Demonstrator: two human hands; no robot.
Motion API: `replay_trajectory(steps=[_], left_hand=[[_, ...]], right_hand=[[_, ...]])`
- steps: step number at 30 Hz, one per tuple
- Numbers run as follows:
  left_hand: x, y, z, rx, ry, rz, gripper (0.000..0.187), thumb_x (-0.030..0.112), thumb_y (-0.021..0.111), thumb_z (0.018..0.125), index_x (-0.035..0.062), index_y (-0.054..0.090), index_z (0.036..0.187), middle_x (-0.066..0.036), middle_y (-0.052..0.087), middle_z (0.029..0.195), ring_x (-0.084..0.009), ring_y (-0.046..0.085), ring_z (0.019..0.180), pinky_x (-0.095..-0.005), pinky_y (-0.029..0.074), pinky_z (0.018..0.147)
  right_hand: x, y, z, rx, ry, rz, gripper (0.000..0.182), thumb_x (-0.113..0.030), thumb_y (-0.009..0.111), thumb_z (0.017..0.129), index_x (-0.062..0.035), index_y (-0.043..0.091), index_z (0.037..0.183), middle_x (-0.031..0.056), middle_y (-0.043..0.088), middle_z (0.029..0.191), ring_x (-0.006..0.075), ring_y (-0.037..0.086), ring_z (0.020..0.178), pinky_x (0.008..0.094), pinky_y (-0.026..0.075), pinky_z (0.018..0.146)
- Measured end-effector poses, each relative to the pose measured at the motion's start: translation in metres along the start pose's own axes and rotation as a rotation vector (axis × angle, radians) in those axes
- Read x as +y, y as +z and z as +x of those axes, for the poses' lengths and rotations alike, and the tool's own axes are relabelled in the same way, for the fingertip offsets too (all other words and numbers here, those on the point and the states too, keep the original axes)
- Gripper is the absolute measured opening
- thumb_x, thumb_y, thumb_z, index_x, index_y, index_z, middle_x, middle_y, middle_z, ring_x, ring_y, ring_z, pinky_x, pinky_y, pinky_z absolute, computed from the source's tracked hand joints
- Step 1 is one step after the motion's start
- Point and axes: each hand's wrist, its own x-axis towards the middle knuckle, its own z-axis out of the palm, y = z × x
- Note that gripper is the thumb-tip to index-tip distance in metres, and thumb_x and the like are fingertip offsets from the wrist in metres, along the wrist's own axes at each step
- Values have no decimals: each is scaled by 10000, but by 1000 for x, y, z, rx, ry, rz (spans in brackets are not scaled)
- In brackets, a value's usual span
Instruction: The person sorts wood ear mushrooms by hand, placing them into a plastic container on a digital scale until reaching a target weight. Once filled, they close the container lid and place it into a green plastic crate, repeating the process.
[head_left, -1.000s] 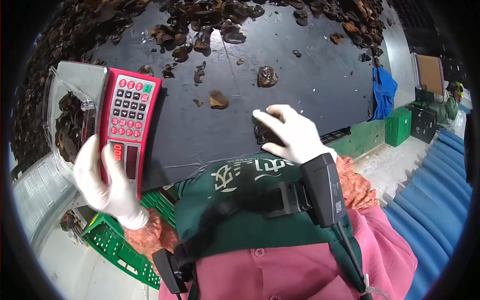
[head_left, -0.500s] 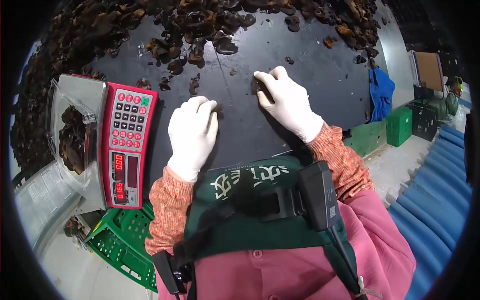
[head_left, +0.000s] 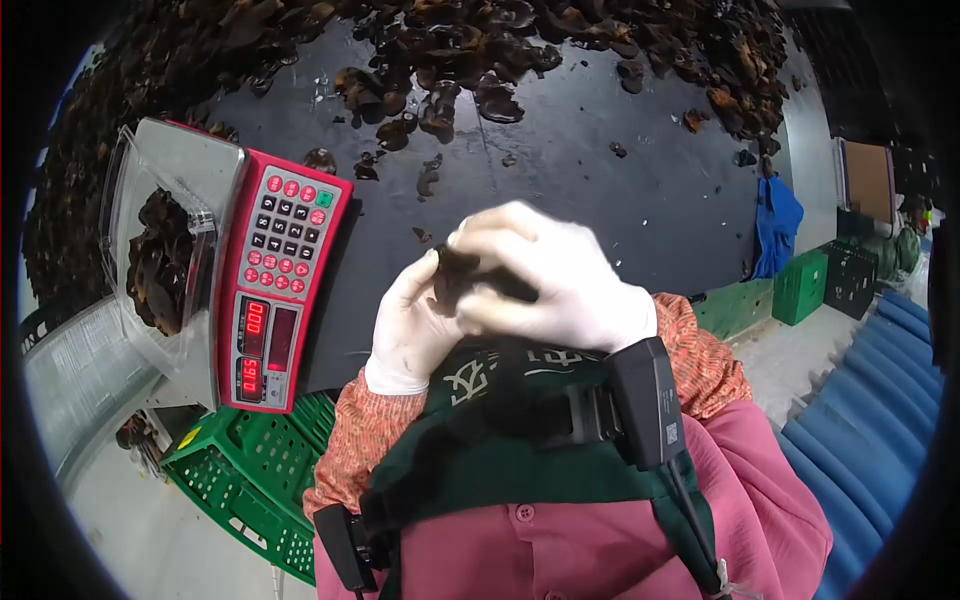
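My two white-gloved hands meet just above the table edge, in front of the apron. Between thumb and fingers of my left hand is a dark piece of wood ear mushroom. My right hand curls over the same dark piece from the other side; its fingers are slightly blurred and partly hide it. To the left stands a red scale with lit digits reading 0.165 and 0.00. On its metal plate sits a clear plastic tray holding a clump of wood ear mushrooms.
Heaped wood ear mushrooms cover the far and left parts of the dark table, with small scraps nearer me. A blue cloth hangs at the right edge. Green crates stand below left, and another green crate lies right.
Both hands have left the tabletop and come together, the right one moving left and toward me. A dark mushroom piece now shows between them. The view has shifted slightly.
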Motion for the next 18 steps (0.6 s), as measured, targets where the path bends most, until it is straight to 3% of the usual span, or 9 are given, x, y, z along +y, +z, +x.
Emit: replay_trajectory(steps=[1, 2, 4, 5, 8, 12, 13, 15, 18], left_hand=[[1, 1, -6, 133, 29, 35, 331, 328, 541, 1044, 61, 638, 1214, -130, 695, 1092, -270, 651, 902, -396, 536, 764], [-2, 7, -13, 248, 64, 197, 293, 343, 525, 1048, 84, 648, 1108, -107, 683, 1021, -218, 598, 807, -336, 464, 653], [0, 2, -23, 256, 67, 121, 287, 329, 541, 1049, 66, 654, 1065, -126, 687, 973, -226, 619, 776, -338, 469, 575], [-2, 8, -26, 290, 99, 228, 289, 367, 513, 1044, 107, 615, 970, -69, 632, 912, -177, 539, 745, -312, 402, 574], [6, -2, -37, 178, 185, 276, 286, 360, 507, 1046, 107, 616, 969, -70, 627, 925, -182, 535, 743, -298, 379, 521], [13, -3, -36, 291, 239, 355, 240, 303, 535, 1052, 87, 639, 1028, -84, 648, 930, -163, 563, 732, -273, 401, 511], [15, -3, -35, 319, 242, 380, 258, 261, 558, 1050, 53, 637, 1181, -99, 669, 941, -163, 588, 719, -266, 428, 516], [16, 11, -29, 304, 273, 478, 326, 248, 565, 1049, 32, 596, 1291, -107, 679, 945, -172, 601, 719, -274, 442, 519], [23, 8, -22, 234, 276, 514, 432, 224, 565, 1049, 16, 525, 1425, -122, 682, 1010, -184, 632, 771, -284, 491, 559]], right_hand=[[10, 0, 5, 80, -37, 20, 310, -123, 768, 854, -55, 687, 1145, 117, 687, 1143, 296, 716, 902, 388, 599, 773], [14, 4, 9, 123, 69, 12, 277, -69, 752, 860, -47, 689, 1130, 117, 687, 1109, 314, 703, 921, 387, 592, 789], [47, 23, 20, 215, -92, -180, 252, -58, 742, 871, -54, 697, 1119, 124, 688, 1103, 313, 703, 895, 375, 589, 764], [56, 31, 25, 216, -121, -222, 234, -49, 741, 867, -76, 701, 1096, 113, 694, 1072, 294, 706, 872, 361, 585, 733], [68, 41, 51, 222, -125, -318, 188, -101, 718, 868, -101, 702, 1055, 64, 668, 1028, 275, 688, 875, 375, 570, 742], [63, 44, 103, 271, -103, -496, 193, -124, 736, 818, -102, 679, 1001, 87, 615, 982, 268, 660, 834, 401, 552, 672], [60, 47, 110, 219, -102, -527, 169, -130, 734, 814, -97, 666, 964, 93, 610, 992, 270, 655, 835, 407, 549, 668], [67, 56, 119, 108, -86, -625, 129, -132, 721, 807, -80, 625, 876, 103, 605, 976, 288, 643, 803, 414, 545, 660], [71, 48, 101, 190, -145, -508, 111, -137, 711, 838, -72, 627, 870, 107, 606, 955, 303, 648, 767, 413, 544, 649]])
